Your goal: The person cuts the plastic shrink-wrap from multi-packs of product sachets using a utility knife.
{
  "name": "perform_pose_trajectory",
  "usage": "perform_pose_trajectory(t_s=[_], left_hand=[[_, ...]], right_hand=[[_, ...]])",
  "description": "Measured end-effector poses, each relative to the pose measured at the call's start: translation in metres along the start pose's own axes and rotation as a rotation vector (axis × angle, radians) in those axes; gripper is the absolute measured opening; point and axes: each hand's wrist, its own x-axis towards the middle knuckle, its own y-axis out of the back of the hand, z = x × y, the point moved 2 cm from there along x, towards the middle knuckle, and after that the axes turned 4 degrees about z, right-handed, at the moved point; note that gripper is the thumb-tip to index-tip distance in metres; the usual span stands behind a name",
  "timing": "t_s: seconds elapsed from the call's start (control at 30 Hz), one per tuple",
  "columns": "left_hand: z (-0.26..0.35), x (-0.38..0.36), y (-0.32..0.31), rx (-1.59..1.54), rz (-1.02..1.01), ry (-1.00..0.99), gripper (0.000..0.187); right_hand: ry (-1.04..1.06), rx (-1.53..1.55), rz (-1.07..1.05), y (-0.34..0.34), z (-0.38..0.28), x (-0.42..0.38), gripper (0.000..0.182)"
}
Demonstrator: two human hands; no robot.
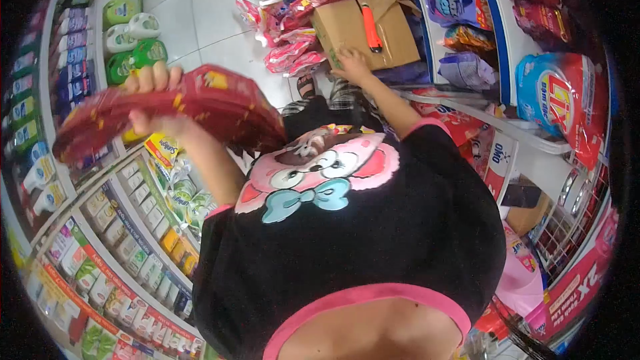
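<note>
Packets (223,103) sideways in left hand (162,121)

Carton (337,23) at 12 o'clock, cutter (371,27) lying on top. Loose packets (293,53) noted just beside it, towards 11. Bottles (133,33) stand at 10; stocked shelving (100,220) runs 7 to 10. Detergent bag (557,97) sits between 2 and 3.

The tiled floor (213,3) was pale, with pink packets (293,53) heaped over it beside a cardboard box (340,23). An orange cutter (371,27) lay on the box top. Green and white bottles (133,37) stood on the left shelf (97,47); colorful bags (460,1) filled the right shelf (437,43).
</note>
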Motion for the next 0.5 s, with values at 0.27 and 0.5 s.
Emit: perform_pose_trajectory(t_s=[0.27,0.5], left_hand=[[-0.016,0.016,-0.023,0.597,0.361,-0.306,0.055],[-0.033,0.025,-0.043,0.705,0.254,-0.336,0.058]], right_hand=[[0.135,1.144,0.309,0.215,-0.137,0.081,0.019],[0.536,0.579,0.733,0.274,-0.206,0.088,0.02]])
